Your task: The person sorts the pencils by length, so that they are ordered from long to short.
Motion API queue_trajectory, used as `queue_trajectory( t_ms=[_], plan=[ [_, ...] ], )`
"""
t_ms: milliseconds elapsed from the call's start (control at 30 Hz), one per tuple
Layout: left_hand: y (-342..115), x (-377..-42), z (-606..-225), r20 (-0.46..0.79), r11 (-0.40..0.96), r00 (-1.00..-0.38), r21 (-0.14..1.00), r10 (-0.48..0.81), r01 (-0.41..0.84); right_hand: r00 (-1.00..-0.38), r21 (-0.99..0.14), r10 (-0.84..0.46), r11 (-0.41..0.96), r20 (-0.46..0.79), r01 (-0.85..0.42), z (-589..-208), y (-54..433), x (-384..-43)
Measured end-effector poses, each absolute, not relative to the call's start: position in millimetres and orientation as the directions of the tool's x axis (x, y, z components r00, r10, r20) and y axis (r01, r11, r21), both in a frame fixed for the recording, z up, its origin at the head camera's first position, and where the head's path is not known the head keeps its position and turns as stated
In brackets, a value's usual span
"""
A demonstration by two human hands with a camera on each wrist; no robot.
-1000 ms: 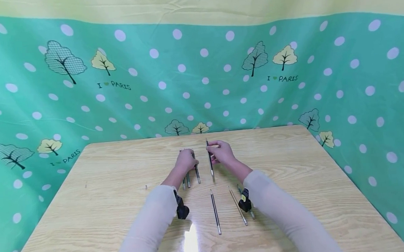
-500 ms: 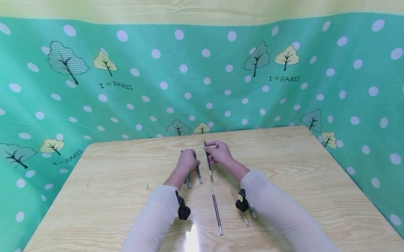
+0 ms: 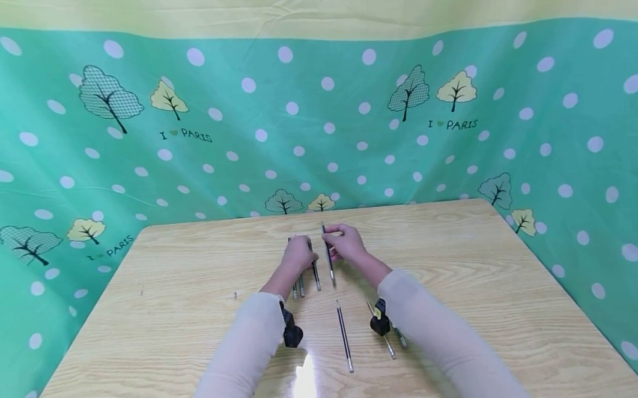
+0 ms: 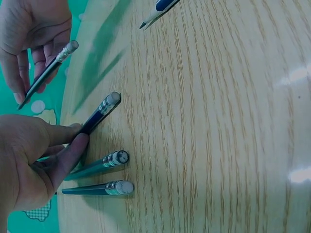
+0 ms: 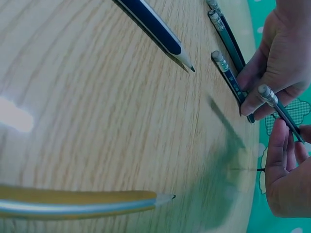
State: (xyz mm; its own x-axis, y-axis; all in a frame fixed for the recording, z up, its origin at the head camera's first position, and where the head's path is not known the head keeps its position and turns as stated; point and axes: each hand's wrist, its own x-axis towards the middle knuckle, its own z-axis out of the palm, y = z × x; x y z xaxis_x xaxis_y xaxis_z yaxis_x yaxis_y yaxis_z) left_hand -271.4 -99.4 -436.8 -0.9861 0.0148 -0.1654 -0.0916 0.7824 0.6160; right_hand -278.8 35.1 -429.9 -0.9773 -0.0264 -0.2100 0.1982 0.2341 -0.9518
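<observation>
My left hand (image 3: 298, 252) pinches a dark blue pencil (image 4: 99, 114) between thumb and finger, its eraser end pointing towards me. Two more pencils lie close beside that hand, a green one (image 4: 97, 166) and a dark one (image 4: 97, 190). Just to the right, my right hand (image 3: 346, 242) holds another dark pencil (image 3: 329, 263) by its middle. The left wrist view shows this pencil raised off the table, its shadow falling on the wood. Fingers of the left hand cover the far parts of the pencils near it.
Nearer me on the wooden table (image 3: 186, 350) lies a dark blue pencil (image 3: 345, 337). A yellow striped pencil (image 5: 87, 203) and a green pencil (image 3: 401, 339) lie under the right forearm. A tiny grey bit (image 3: 235, 295) sits left of the left arm. A patterned curtain (image 3: 314, 103) hangs behind.
My right hand has shifted slightly left with its pencil, closer to the left hand. The head view has turned a little left. The left hand stays at its pencils.
</observation>
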Motion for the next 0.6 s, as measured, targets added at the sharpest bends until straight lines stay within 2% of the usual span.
queue_trajectory(
  t_ms=[300, 600],
  plan=[
    [-99.2, -272.2, -435.2, -0.138, 0.833, -0.990, 0.551, 0.024, -0.056, -0.979, -0.952, -0.015, 0.237, -0.201, 0.192, -434.9, 34.7, -280.2],
    [-99.5, -271.9, -435.1, -0.157, 0.824, -0.987, 0.562, 0.020, -0.072, -0.979, -0.948, -0.007, 0.250, -0.204, 0.195, -440.5, 36.0, -283.0]
  ],
)
